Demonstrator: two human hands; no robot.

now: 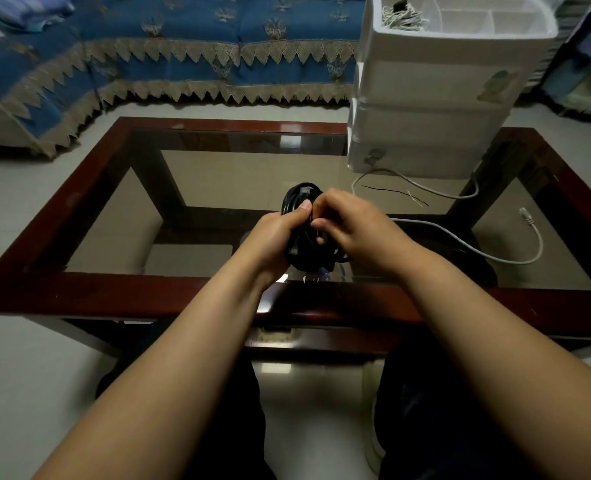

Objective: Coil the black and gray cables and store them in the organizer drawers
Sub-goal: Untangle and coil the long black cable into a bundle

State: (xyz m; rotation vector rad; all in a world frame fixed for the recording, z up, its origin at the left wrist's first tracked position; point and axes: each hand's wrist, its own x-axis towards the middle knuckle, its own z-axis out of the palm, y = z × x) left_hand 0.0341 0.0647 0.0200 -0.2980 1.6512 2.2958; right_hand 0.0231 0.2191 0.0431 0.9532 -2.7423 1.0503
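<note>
My left hand (276,233) grips the coiled black rubber cable (301,197) at its 9 o'clock side, above the glass-topped dark red wooden table (79,209). My right hand (351,226) pinches the loops at 3 o'clock. The loose gray cable (515,259) lies on the glass at 3 o'clock from the coil, uncoiled. The white plastic drawer organizer (432,84) stands at 1 o'clock. Risk: if either grip loosens before the coil is secured, the loops may spring apart.

A home living room: blue-covered sofa (169,53) behind a glass-topped coffee table (79,209)
</note>
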